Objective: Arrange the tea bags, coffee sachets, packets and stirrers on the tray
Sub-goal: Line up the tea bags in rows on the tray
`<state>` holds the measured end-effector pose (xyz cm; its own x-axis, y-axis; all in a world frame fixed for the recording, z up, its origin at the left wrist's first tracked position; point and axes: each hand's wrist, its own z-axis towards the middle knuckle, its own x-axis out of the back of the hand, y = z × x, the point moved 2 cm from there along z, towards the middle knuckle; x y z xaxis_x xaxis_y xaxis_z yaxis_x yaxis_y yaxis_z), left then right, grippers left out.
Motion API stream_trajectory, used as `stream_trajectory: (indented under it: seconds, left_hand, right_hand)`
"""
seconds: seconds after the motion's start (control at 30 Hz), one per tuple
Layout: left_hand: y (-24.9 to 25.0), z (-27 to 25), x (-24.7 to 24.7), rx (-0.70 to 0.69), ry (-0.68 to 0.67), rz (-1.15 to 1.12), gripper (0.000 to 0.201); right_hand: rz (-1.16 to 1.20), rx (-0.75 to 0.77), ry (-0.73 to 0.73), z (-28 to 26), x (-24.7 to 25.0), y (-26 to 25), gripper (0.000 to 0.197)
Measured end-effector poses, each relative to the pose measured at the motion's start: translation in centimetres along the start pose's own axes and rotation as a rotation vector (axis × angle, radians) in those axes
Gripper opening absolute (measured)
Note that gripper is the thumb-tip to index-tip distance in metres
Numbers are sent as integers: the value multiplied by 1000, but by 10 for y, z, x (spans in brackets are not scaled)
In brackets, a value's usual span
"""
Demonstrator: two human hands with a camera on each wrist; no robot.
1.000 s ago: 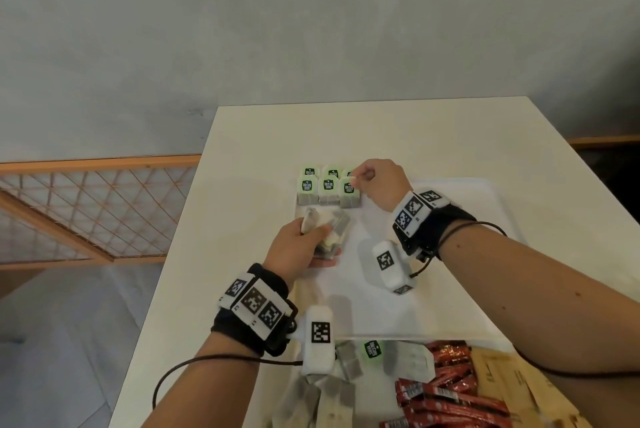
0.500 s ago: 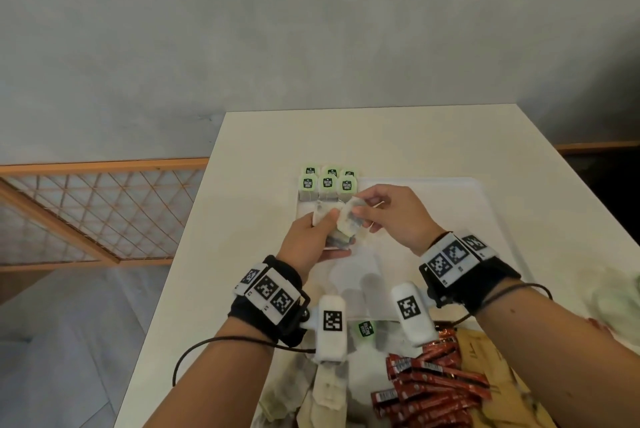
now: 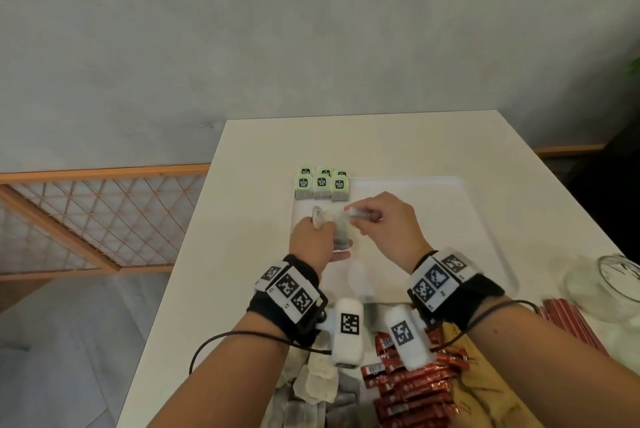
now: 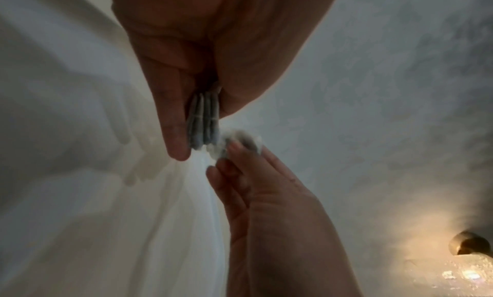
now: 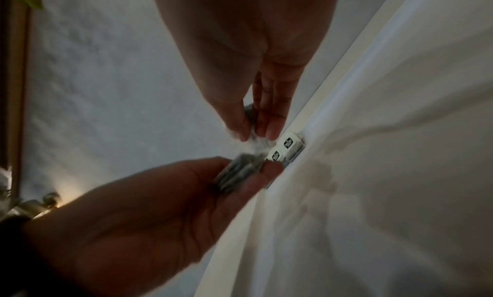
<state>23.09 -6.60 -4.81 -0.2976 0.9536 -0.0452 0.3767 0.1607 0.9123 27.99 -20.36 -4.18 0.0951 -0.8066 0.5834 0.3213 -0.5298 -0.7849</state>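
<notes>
My left hand (image 3: pixel 317 237) grips a small stack of tea bags (image 4: pixel 204 120) over the near left part of the white tray (image 3: pixel 433 219). My right hand (image 3: pixel 367 219) pinches one tea bag (image 3: pixel 358 213) at the top of that stack, its thumb and fingers closed on the paper (image 5: pixel 252 132). Several tea bags with green tags (image 3: pixel 322 183) stand in two rows at the tray's far left corner (image 5: pixel 286 145), just beyond both hands.
On the white table (image 3: pixel 363 140) at the near edge lie loose tea bags (image 3: pixel 317 386), red coffee sachets (image 3: pixel 412 389) and brown packets (image 3: pixel 485 400). Red stirrers (image 3: pixel 568 323) and a glass jar (image 3: pixel 602 278) are on the right. A wooden lattice rail (image 3: pixel 86 213) stands left.
My right hand left the rows of green-tagged tea bags, came back to the stack in my left hand and took hold of one bag. The left hand stayed put.
</notes>
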Motion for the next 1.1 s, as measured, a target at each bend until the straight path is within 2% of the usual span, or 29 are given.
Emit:
stream_trajectory:
  seconds: [0.17, 0.37, 0.5, 0.57, 0.63, 0.77, 0.83, 0.97, 1.1]
  left_hand:
    - [10, -4, -2, -48, -48, -132, 27]
    - [11, 1, 4, -75, -24, -87, 18]
    - [9, 5, 8, -71, -32, -51, 21]
    - [7, 9, 10, -68, -48, -32, 22]
    - [6, 13, 15, -50, -69, -28, 22]
    - [2, 29, 39, -18, 2, -35, 27]
    - [2, 39, 55, -16, 68, -51, 25]
    - [8, 54, 75, -35, 111, -54, 20]
    - [8, 65, 81, -41, 129, -54, 19]
  right_hand:
    - [43, 48, -68, -15, -6, -9, 19]
    - [42, 77, -120, -12, -3, -10, 16]
    - [31, 4, -78, 7, -2, -2, 18]
    - [13, -71, -169, 19, -6, 2, 19]
    - [136, -179, -262, 28, -12, 3, 11]
    - [360, -300, -291, 45, -25, 9, 4]
    - [307, -306, -311, 56, -34, 15, 4]
    - [-7, -203, -287, 79, -55, 23, 7]
    - [-40, -136, -236, 103, -72, 15, 12]
